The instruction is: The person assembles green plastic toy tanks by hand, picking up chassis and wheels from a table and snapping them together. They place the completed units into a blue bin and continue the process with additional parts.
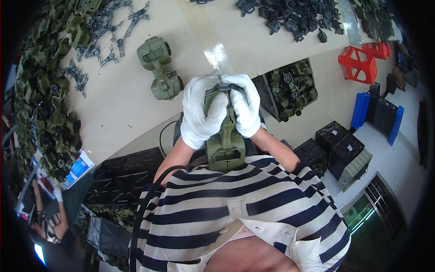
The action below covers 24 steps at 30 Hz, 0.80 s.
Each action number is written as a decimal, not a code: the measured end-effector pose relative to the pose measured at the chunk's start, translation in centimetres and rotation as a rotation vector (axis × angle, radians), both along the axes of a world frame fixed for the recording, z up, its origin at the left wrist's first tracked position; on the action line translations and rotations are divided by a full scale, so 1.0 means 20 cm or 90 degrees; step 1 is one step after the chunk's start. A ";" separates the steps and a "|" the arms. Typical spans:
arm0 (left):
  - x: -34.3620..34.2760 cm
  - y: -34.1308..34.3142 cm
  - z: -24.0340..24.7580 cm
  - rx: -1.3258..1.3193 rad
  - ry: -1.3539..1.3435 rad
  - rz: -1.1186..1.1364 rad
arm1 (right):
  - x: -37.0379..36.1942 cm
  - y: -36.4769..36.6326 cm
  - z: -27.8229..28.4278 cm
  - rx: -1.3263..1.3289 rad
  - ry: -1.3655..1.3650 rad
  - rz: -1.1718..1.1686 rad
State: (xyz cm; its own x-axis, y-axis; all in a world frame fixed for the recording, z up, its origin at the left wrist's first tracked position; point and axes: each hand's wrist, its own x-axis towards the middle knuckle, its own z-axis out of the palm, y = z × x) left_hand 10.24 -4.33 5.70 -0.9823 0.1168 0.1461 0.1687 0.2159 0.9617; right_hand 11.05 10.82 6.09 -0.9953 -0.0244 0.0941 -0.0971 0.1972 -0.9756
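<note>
Both my hands wear white gloves and grip an olive-green plastic toy vehicle body [225, 147] in front of my chest. My left hand [202, 111] wraps its left side, thumb pressed on top. From the other side my right hand [244, 106] holds it, thumb also on the upper face. Across the far end of the body, between my fingers, sits a dark grey plastic piece [225, 87]. Its underside and my fingertips are hidden. On the table just beyond my left hand lies a similar green toy vehicle [159, 68] with black wheels.
Grey plastic parts [100, 34] and piled green vehicle bodies [45, 95] cover the table's left. Dark parts [299, 18] lie at the far right. A crate of green parts [292, 88] stands right of my hands, near red stools [358, 65]. Another person [54, 222] works at lower left.
</note>
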 end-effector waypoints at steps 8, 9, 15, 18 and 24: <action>0.13 0.19 0.01 0.035 -0.298 0.172 | 0.12 0.06 -0.02 -0.030 -0.178 -0.080; 0.09 0.20 0.03 -0.029 -0.233 0.159 | 0.12 0.09 0.00 -0.039 -0.261 -0.098; -0.13 0.52 -0.04 -0.104 -0.226 -0.035 | 0.27 0.53 0.11 -0.541 -0.565 0.077; -0.15 0.76 -0.07 -0.160 -0.312 -0.045 | 0.37 0.78 -0.14 -0.801 -0.595 -0.155; 0.08 0.74 -0.28 -0.216 -0.402 -0.123 | 0.54 1.32 -0.93 -0.363 -0.618 -0.432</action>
